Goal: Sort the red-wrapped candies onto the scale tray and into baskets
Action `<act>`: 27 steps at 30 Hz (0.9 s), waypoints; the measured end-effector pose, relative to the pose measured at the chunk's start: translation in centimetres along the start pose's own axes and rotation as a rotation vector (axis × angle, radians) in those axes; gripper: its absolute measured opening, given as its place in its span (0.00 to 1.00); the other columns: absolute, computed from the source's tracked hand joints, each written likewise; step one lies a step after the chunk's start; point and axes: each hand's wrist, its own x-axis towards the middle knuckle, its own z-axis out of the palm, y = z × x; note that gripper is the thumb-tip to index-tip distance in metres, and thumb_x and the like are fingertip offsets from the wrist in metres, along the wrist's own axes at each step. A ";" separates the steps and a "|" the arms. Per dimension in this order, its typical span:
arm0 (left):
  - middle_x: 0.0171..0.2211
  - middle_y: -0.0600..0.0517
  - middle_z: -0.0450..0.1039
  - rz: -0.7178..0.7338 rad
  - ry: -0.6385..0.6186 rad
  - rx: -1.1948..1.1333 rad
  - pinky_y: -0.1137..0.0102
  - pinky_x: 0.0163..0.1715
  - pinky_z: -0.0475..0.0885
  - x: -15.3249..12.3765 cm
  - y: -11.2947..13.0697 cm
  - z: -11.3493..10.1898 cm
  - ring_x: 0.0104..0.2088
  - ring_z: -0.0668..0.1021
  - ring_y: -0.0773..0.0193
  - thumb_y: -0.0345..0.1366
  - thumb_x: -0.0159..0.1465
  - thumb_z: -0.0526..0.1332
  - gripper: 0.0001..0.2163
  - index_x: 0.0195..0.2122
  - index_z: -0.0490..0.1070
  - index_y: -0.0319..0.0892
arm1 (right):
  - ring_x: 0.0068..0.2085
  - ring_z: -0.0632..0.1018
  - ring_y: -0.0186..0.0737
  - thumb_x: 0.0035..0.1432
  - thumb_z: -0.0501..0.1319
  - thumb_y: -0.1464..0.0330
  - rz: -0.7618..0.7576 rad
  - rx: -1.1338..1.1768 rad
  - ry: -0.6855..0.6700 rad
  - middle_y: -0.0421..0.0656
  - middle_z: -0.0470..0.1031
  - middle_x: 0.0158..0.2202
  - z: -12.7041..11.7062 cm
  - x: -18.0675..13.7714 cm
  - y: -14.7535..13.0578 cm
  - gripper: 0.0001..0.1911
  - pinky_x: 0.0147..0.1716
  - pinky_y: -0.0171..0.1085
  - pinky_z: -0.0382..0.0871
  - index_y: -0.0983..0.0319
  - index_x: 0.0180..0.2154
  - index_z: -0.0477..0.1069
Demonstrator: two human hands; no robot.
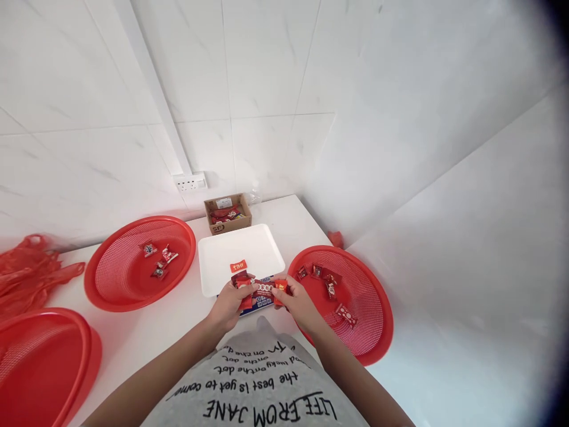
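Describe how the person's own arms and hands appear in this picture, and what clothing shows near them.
Both forearms are bare, with no sleeves, gloves, watch or rings visible on the left hand or right hand. Between the arms shows a grey T-shirt printed with black lettering.

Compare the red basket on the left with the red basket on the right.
The left red basket holds about three wrapped candies; the right red basket holds about five. The left one sits clear of both hands; the right one lies beside the right hand. Both are round, shallow red mesh.
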 end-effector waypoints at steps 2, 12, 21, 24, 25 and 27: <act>0.28 0.50 0.78 0.022 0.055 -0.015 0.75 0.26 0.74 0.8 -0.7 -1.1 0.26 0.78 0.65 0.25 0.51 0.68 0.09 0.33 0.72 0.37 | 0.30 0.72 0.36 0.47 0.64 0.62 0.051 0.001 0.031 0.40 0.73 0.33 0.1 0.2 0.7 0.15 0.29 0.35 0.69 0.59 0.39 0.71; 0.30 0.51 0.75 0.114 0.214 -0.096 0.78 0.27 0.74 6.0 1.8 -3.3 0.27 0.78 0.71 0.23 0.58 0.64 0.06 0.34 0.69 0.38 | 0.33 0.73 0.37 0.48 0.64 0.61 0.143 0.014 0.103 0.41 0.72 0.32 -0.1 0.2 3.0 0.16 0.29 0.35 0.70 0.60 0.39 0.71; 0.25 0.53 0.70 -0.006 0.252 -0.048 0.77 0.24 0.73 4.8 -0.6 -5.3 0.22 0.75 0.72 0.22 0.60 0.60 0.07 0.38 0.67 0.38 | 0.37 0.76 0.37 0.41 0.63 0.73 0.232 0.228 0.106 0.42 0.73 0.40 -0.5 0.9 4.5 0.20 0.35 0.35 0.72 0.59 0.40 0.70; 0.25 0.52 0.71 -0.065 0.228 -0.020 0.76 0.25 0.73 3.4 -2.1 -6.0 0.23 0.76 0.70 0.23 0.60 0.60 0.07 0.38 0.67 0.38 | 0.34 0.77 0.34 0.40 0.62 0.74 0.311 0.358 0.102 0.40 0.73 0.35 -0.1 1.9 5.3 0.16 0.34 0.35 0.73 0.59 0.37 0.70; 0.25 0.52 0.71 -0.075 0.223 -0.010 0.76 0.25 0.73 3.1 -2.4 -6.1 0.23 0.76 0.70 0.23 0.59 0.61 0.07 0.38 0.67 0.38 | 0.32 0.77 0.34 0.40 0.62 0.74 0.333 0.391 0.098 0.39 0.74 0.34 0.2 2.3 5.6 0.16 0.34 0.35 0.73 0.59 0.36 0.69; 0.25 0.54 0.71 -0.079 0.217 0.018 0.76 0.26 0.73 2.5 -2.9 -6.6 0.23 0.76 0.70 0.24 0.58 0.62 0.08 0.37 0.66 0.40 | 0.30 0.76 0.33 0.41 0.62 0.75 0.360 0.423 0.091 0.39 0.74 0.32 0.8 3.1 6.0 0.14 0.32 0.34 0.73 0.59 0.35 0.69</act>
